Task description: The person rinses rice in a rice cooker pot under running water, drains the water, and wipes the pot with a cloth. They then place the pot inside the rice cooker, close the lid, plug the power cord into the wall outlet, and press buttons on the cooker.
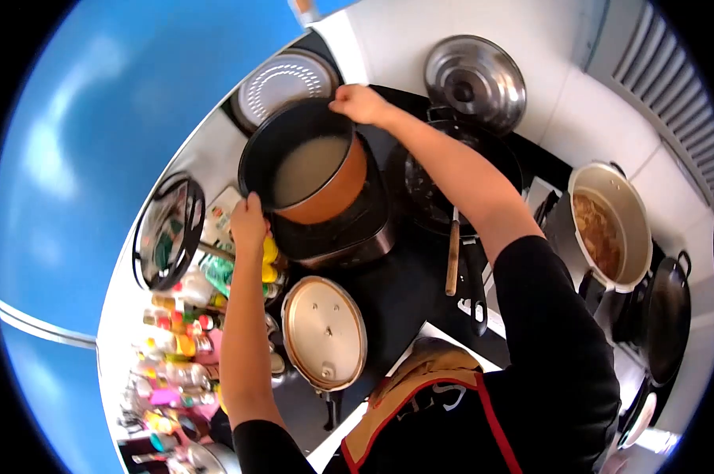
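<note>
A deep orange cooking pot (337, 189) with a dark inside sits tilted above a square black cooker base (333, 241); whether it touches the base I cannot tell. Cloudy pale content (311, 170) covers the pot's bottom. My left hand (249, 220) is closed on the pot's near-left rim or handle. On its far-right side, my right hand (360, 104) is closed in the same way. The handles themselves are hidden under my fingers. Just behind the pot lies a round perforated metal steamer plate (286, 83).
A glass lid (169, 231) stands at left, above many bottles (175, 344). A pressure-cooker lid (325, 332) lies on the black counter. Under my right arm is a dark pan (428, 193) with a wooden-handled utensil (453, 253). A pot of brown food (641, 221) stands right, a steel lid (475, 83) behind.
</note>
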`<state>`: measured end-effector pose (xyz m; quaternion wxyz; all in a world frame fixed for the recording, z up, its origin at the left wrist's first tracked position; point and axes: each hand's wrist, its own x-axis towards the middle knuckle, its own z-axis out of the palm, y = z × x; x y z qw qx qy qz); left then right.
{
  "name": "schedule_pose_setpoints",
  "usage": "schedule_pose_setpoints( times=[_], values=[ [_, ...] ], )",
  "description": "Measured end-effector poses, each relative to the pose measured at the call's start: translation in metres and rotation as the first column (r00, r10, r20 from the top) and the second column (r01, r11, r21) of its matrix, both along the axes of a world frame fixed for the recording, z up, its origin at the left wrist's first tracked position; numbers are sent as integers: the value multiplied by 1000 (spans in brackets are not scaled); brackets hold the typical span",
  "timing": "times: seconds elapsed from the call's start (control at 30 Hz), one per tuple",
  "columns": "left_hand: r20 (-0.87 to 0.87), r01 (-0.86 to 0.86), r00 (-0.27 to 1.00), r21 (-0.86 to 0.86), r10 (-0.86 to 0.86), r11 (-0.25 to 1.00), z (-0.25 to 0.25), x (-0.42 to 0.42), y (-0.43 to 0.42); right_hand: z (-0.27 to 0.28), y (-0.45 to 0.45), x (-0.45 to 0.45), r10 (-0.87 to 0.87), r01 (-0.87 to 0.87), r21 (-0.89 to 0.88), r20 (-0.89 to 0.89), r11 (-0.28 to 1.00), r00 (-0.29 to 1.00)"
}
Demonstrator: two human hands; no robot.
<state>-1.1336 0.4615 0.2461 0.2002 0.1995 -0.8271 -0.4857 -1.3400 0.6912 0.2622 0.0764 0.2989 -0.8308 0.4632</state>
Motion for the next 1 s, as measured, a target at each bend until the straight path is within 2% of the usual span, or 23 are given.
schedule_pose_setpoints(
  times=[0.07,0.2,0.33,0.4,0.47,0.5,0.53,0.57,0.6,0.67,0.7,0.73,0.77,0.8,0.87,0.93,0.97,1.0],
  values=[
    [15,34,999,61,-35,998,-16,-1,-4,-16,-2,-2,-33,32,34,36,999,999],
    [99,36,994,11,-37,999,-38,2,-5,-47,-8,-3,-56,55,63,15,997,998],
    [172,14,985,-1,-13,1000,-49,2,-5,-61,-7,-3,-97,89,180,35,980,995],
    [294,66,955,-92,-37,994,-57,2,-9,-63,-6,1,-110,97,207,54,974,992],
    [353,99,934,-130,-48,987,-66,0,-13,-64,-4,2,-102,83,371,30,925,994],
    [406,127,912,-162,-51,979,-71,0,-15,-67,-3,4,-111,90,367,38,926,993],
    [411,136,910,-166,-57,977,-74,-1,-18,-70,-2,4,-85,85,418,-18,904,996],
    [408,179,911,-250,-64,952,-77,-1,-20,-72,-1,3,-54,82,470,-74,879,996],
    [406,218,911,-330,-70,919,-81,-2,-22,-74,1,2,-57,83,470,-70,879,996],
    [441,209,896,-329,-46,921,-71,-2,-12,-68,8,-1,-41,53,494,-35,868,999],
    [474,195,880,-327,-18,925,-66,1,-6,-59,13,-7,-41,47,447,-23,893,999],
    [476,191,879,-328,-12,925,-65,8,-1,-46,18,-14,-90,114,476,-72,872,993],
    [311,137,950,-515,35,846,-66,15,6,-26,24,-12,-218,229,414,-73,881,973],
    [129,50,990,-674,51,737,-66,24,15,-11,27,-19,-314,308,278,-26,910,949],
    [106,55,994,-595,10,802,-54,52,43,8,30,-38,-368,370,23,-44,929,929],
    [-145,47,957,-778,-251,627,-68,71,48,16,20,-65,-269,246,-155,-153,957,951],
    [-94,71,963,-815,-251,576,-67,78,54,24,12,-75,-196,159,-233,-143,959,970],
    [-92,68,965,-814,-244,578,-73,79,51,28,3,-82,-120,72,-309,-139,948,983]
  ],
)
